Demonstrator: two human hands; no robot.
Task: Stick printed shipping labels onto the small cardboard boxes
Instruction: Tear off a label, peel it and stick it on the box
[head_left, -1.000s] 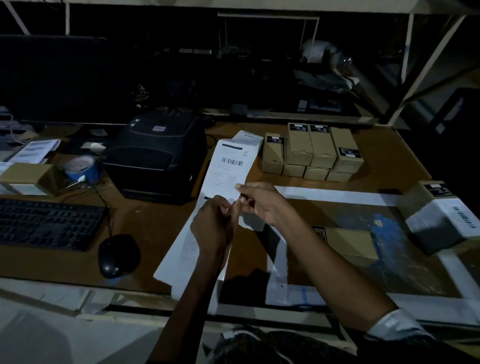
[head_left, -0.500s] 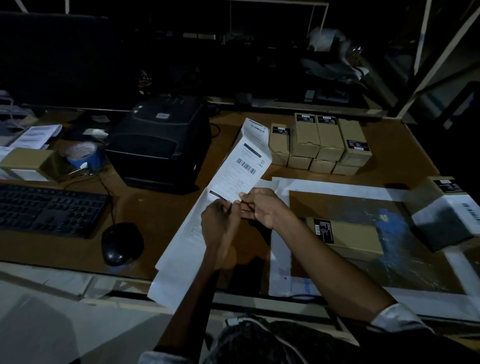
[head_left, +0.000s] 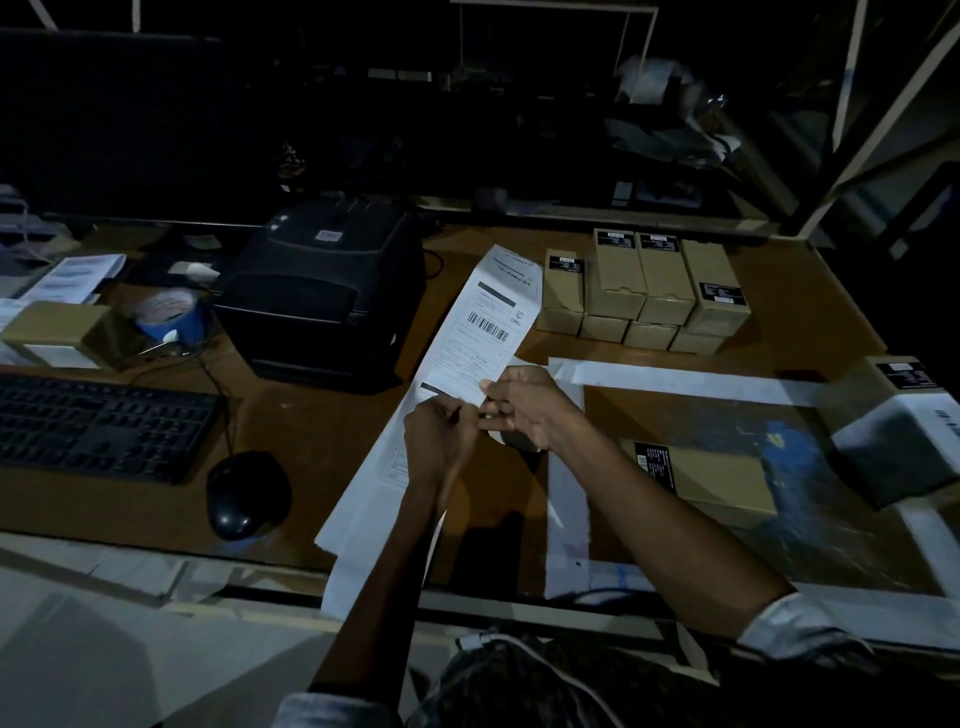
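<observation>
Above the desk (head_left: 322, 447), both hands (head_left: 488, 423) meeting, fingers pinching the label strip (head_left: 483, 332)

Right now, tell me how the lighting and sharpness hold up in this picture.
Head view: dim overall, shelves at the back nearly black; the label strip is the brightest thing, its barcode sharp, small print unreadable; both hands, left and right, pinch it in shadow; wide-angle bending curves the table edges.

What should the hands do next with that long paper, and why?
Probably peel or tear the top label free. Both the left hand and right hand pinch the strip right below it, and a box lies beside them on the table with no shipping label visible on it.
</observation>
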